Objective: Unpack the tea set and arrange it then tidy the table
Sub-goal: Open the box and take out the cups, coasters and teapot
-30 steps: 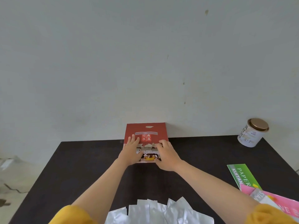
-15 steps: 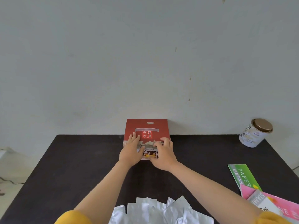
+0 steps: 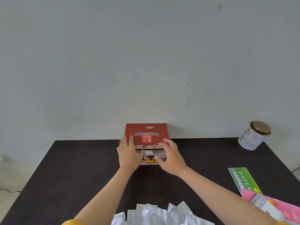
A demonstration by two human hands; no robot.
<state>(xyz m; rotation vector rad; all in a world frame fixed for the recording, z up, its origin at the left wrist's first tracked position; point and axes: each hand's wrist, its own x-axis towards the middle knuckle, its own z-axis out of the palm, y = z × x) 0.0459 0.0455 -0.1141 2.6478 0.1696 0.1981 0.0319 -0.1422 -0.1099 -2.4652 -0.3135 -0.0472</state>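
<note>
A red tea set box point(image 3: 146, 133) with white Chinese characters stands at the far middle of the dark table point(image 3: 68, 172), against the wall. My left hand point(image 3: 128, 154) lies flat on the box's left front, fingers spread. On the box's right front rests my right hand point(image 3: 170, 155), fingers curled over the top edge. Both thumbs point at a white tab at the box's front. The box's lower front is partly hidden by my hands.
A white tin point(image 3: 253, 135) with a gold lid leans at the far right corner. A green paper pack point(image 3: 243, 179) and pink packets point(image 3: 276, 207) lie at the right edge. Several silver foil sachets point(image 3: 162, 215) are heaped at the near edge.
Both hands have shifted apart on the box front, the left toward the left edge and the right toward the right, uncovering the white tab between them. The camera view drifted slightly.
</note>
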